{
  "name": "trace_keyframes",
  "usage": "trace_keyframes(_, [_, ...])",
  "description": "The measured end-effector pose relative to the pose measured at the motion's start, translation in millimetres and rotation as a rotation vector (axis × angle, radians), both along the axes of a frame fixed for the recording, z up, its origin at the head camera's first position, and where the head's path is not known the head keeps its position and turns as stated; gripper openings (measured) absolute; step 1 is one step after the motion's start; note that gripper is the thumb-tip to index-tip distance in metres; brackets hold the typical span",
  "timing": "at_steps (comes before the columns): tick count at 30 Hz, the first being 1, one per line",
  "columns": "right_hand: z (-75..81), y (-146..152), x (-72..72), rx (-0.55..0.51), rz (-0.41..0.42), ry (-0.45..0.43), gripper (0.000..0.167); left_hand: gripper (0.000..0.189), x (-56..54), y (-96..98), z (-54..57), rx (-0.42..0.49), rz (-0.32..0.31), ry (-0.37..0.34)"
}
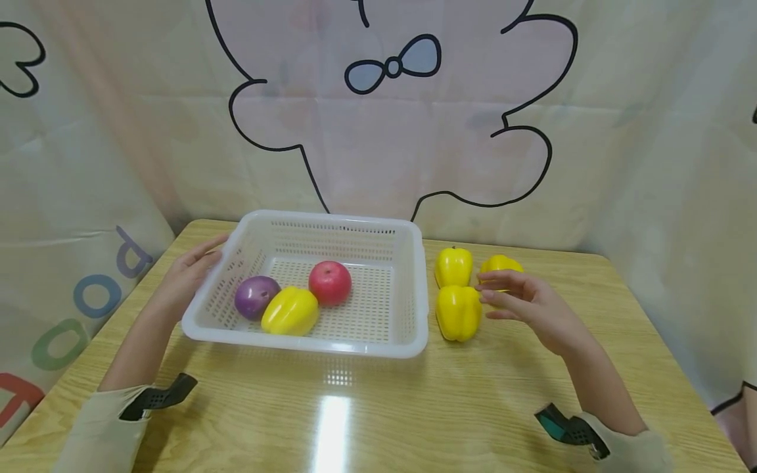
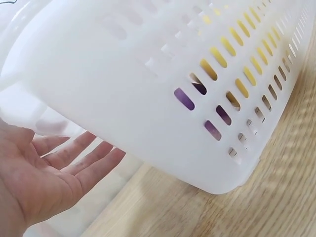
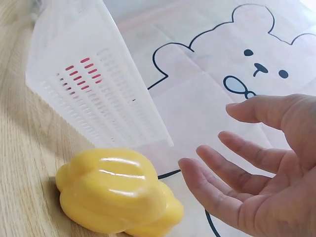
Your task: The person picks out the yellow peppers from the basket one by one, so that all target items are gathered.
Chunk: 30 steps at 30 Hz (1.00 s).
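Observation:
A white slotted plastic basket (image 1: 367, 349) stands on the table, holding a purple round fruit (image 1: 257, 297), a yellow fruit or pepper (image 1: 290, 311) and a red apple-like fruit (image 1: 330, 283). At its left side is my left hand (image 1: 188, 276), fingers extended along the wall; in the left wrist view the fingertips reach the basket's edge. My right hand (image 1: 535, 305) hovers beside the yellow bell peppers right of the basket, its fingers spread and loosely bent with nothing between them. The front pepper (image 1: 458, 313) and back pepper (image 1: 453, 266) stand together; the third pepper (image 1: 500, 265) is partly hidden behind that hand.
The wooden table (image 1: 248, 407) reaches back to a cloth backdrop (image 1: 378, 151) with a cartoon bear drawing. Light glares off the tabletop in front of the basket. A dark strap (image 1: 158, 397) hangs from the left sleeve, another strap (image 1: 571, 430) from the right.

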State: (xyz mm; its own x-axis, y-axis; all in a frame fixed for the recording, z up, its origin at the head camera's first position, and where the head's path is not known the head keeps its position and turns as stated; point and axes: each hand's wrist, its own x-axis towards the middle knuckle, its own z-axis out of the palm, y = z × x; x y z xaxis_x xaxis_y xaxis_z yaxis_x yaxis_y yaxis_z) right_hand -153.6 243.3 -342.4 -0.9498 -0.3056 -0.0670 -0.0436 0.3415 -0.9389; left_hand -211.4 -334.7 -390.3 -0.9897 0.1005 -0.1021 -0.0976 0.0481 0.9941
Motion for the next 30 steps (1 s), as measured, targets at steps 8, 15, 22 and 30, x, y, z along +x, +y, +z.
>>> trace_keyframes(8, [9.2, -12.2, -7.7, 0.028, 0.007, 0.012, 0.049, 0.055, -0.2, 2.9, 0.7, 0.014, 0.013, -0.001])
trace_keyframes(15, [22.7, -26.4, -14.8, 0.067, 0.022, 0.005, 0.05, 0.05, 0.6, 4.7, 1.0, 0.004, 0.032, -0.008])
trace_keyframes(22, [33.0, -43.8, -25.2, 0.086, 0.059, 0.024, 0.046, 0.049, -0.2, 6.3, -0.2, -0.031, 0.041, 0.026])
trace_keyframes(30, [45.3, -66.2, -36.8, 0.089, 0.108, 0.005, 0.047, 0.051, -1.6, 4.9, -4.8, 0.0, 0.058, 0.044])
